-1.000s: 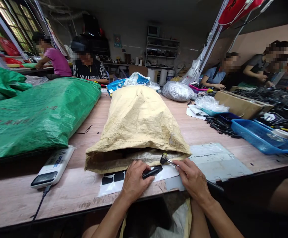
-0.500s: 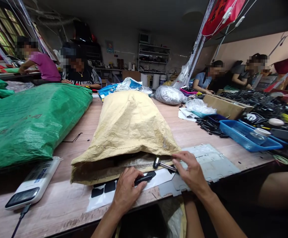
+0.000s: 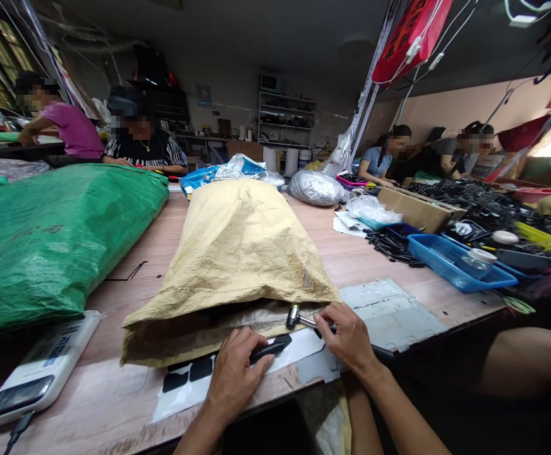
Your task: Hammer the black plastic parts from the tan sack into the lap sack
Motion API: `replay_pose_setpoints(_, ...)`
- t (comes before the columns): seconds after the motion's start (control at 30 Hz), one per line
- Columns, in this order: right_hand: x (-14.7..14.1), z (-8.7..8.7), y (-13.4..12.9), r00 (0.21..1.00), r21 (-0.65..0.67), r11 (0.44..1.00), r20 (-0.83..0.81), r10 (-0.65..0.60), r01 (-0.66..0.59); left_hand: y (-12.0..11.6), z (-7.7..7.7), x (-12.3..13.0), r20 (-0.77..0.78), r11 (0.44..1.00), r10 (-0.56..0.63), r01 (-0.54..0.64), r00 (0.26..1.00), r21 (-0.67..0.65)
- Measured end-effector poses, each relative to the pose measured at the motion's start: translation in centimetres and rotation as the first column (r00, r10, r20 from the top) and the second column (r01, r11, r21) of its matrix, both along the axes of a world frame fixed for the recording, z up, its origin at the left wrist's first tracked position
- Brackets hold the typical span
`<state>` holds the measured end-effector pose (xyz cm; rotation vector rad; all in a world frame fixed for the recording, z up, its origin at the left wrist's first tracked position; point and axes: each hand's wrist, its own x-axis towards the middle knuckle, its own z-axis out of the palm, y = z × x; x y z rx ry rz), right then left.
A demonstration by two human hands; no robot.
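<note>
Left hand (image 3: 237,370) holds black part (image 3: 270,350); right hand (image 3: 344,333) grips small hammer (image 3: 294,318) near beige sack (image 3: 251,246).

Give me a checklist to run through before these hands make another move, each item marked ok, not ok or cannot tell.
1. Left hand on the black piece: ok, thumb and fingers are at it.
2. Right hand on the hammer: ok, its fingers are at the handle.
3. Hammer head apart from the left hand: ok, a gap shows between them.
4. Hammer head clear of the tan sack: cannot tell; it overlaps the mouth's edge in this view.
5. White sheet fully in sight: not ok, the left hand covers part of it.
6. Sack's contents known: cannot tell, its open mouth is dark inside.
</note>
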<state>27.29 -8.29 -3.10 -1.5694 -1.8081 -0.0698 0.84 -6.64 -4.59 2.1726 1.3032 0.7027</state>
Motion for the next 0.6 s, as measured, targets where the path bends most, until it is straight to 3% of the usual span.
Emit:
replay_pose_setpoints(0.13,-0.5,-1.4,0.2,0.979,-0.012,0.999,0.200,-0.030,0.033,-0.1,0.2,0.0,0.017,1.000,-0.009,0.009,1.000,0.021)
replay_pose_setpoints(0.43,-0.1,-1.9,-0.1,0.973,-0.021,1.000,0.229,-0.013,0.019,-0.1,0.2,0.3,0.034,0.999,0.010,-0.012,0.999,0.047)
replay_pose_setpoints(0.53,0.0,-2.0,-0.2,0.972,-0.016,1.000,0.233,-0.015,0.020,-1.2,1.3,0.1,0.103,0.998,-0.005,-0.002,0.995,0.068)
replay_pose_setpoints(0.6,0.0,-2.2,-0.1,0.972,-0.014,1.000,0.236,-0.015,0.019,-3.1,2.2,0.0,0.193,0.995,-0.086,0.076,0.977,0.062)
